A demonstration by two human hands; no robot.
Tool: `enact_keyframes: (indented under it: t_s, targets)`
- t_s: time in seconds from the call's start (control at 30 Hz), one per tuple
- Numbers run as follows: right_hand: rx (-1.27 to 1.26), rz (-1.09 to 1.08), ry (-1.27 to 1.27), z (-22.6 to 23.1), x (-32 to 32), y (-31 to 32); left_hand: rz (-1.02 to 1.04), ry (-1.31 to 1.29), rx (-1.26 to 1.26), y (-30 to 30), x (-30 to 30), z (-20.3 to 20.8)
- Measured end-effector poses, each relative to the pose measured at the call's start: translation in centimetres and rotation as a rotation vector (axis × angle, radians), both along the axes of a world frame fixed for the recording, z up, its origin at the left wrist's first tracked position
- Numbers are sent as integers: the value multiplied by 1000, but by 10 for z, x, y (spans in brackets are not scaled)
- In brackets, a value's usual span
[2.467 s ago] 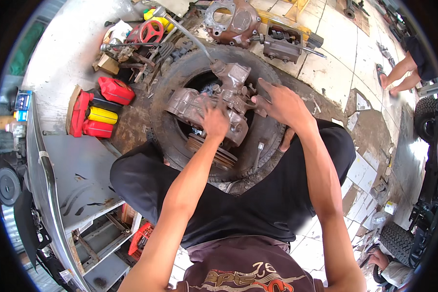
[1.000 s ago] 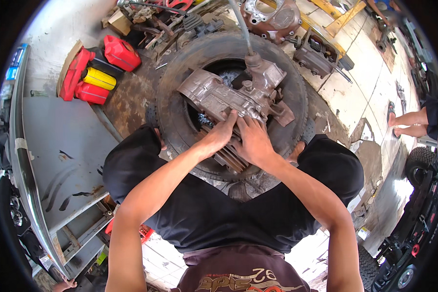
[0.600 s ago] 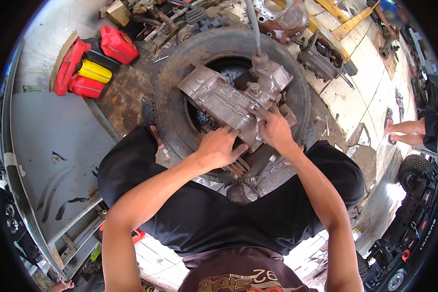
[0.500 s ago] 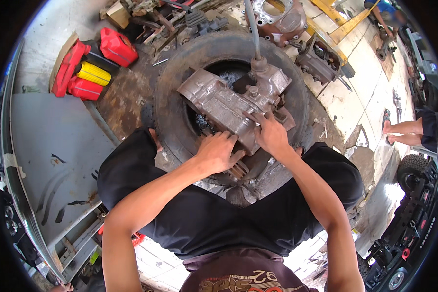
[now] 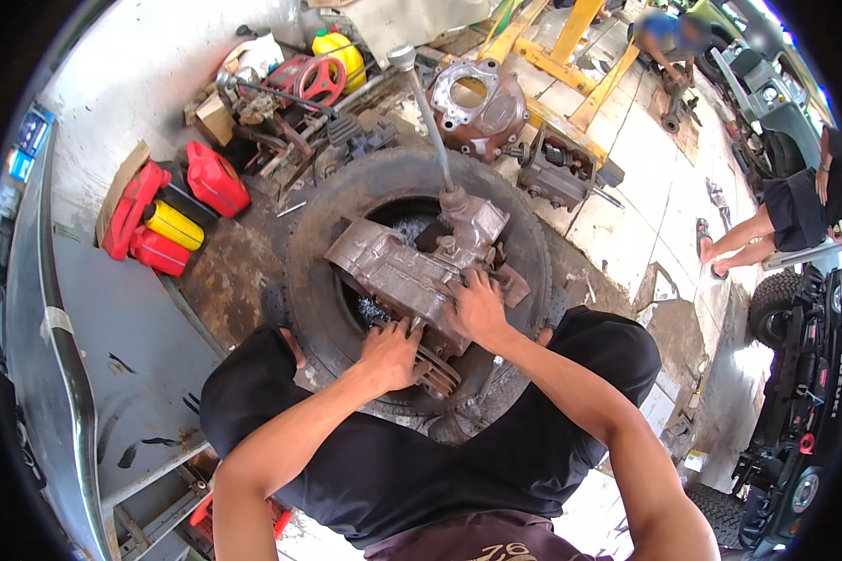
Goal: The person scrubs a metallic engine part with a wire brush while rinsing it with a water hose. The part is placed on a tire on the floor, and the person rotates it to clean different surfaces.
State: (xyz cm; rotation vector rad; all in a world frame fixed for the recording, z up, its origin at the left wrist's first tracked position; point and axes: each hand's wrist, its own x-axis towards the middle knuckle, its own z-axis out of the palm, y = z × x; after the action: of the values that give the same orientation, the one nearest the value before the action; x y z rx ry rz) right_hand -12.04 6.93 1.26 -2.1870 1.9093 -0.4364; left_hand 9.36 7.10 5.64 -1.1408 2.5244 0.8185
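Observation:
A grimy metal gearbox (image 5: 395, 273) with a long gear lever (image 5: 427, 122) rising from its far end lies across an old tyre (image 5: 311, 224) between my legs. My left hand (image 5: 391, 355) curls its fingers over the near left edge of the casing, and its thumb sits beside a slotted metal piece (image 5: 437, 376). My right hand (image 5: 478, 307) grips the top of the casing toward its right side, with the fingers bent and their tips on the metal. The undersides of both hands are hidden.
Red jerrycans (image 5: 217, 179) and a yellow container (image 5: 174, 224) stand at the left. Beyond the tyre lie a round housing (image 5: 482, 107) and an opened gear case (image 5: 557, 170). Yellow metal legs (image 5: 571, 56), another person (image 5: 669, 42), a standing person's legs (image 5: 748, 234) and a vehicle (image 5: 800, 411) are farther right.
The view has tilted up, so more of the far floor and the whole lever show. My right hand's fingers have shifted on the casing; the left stays at its near edge.

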Motion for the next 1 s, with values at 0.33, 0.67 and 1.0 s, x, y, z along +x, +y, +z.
enact_keyframes:
  t_s: [0.33,0.67,1.0]
  targets:
    - [187,-88,25,-7,-10,10,-36,-167,85,-2,8,-16]
    - [327,-110,-219,-9,-19,-2,-17,-344,137,-1,-7,-13]
    - [319,-44,-317,-33,-35,3,-57,-404,85,-1,-18,-19]
